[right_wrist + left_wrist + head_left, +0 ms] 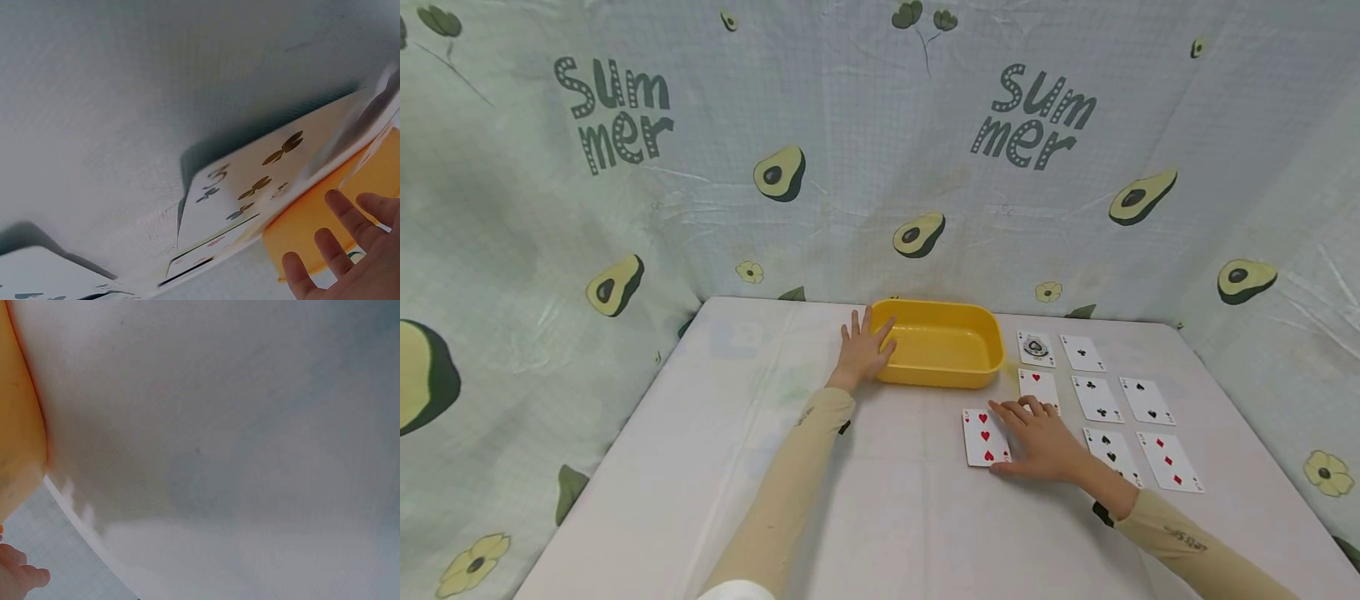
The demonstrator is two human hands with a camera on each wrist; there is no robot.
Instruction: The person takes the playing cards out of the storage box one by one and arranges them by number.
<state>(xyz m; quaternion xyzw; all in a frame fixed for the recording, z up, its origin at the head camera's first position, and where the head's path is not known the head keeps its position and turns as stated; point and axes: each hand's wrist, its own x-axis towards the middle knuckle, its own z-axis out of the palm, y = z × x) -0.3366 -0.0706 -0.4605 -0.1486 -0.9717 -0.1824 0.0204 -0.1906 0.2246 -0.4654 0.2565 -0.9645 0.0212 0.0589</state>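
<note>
My left hand rests with spread fingers on the left rim of a yellow plastic tray. In the left wrist view the tray fills the left edge, with part of a hand below it. My right hand holds a playing card, the three of hearts, with the thumb at its lower right corner and a fingertip at its upper right corner. The right wrist view shows that hand's fingers in front of the tray. Behind the hand, a hearts card is partly hidden.
Right of the tray lie an ace of spades and an ace of clubs. Below them are a three of clubs, a two of spades, a partly covered spades card and a three of diamonds. A printed cloth backs the table.
</note>
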